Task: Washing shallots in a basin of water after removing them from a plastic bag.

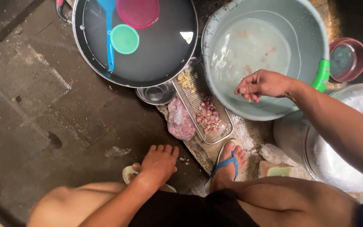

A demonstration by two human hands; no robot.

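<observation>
Over grey round plastic basin of cloudy water (307, 25), our right hand (261, 85) hovers, fingertips pinched together, whether holding anything unclear. Beside basin, rectangular wire-mesh tray (222, 133) carries small reddish shallots (208, 117). Our left hand (159, 164) rests flat, fingers together, empty, on left foot.
</observation>
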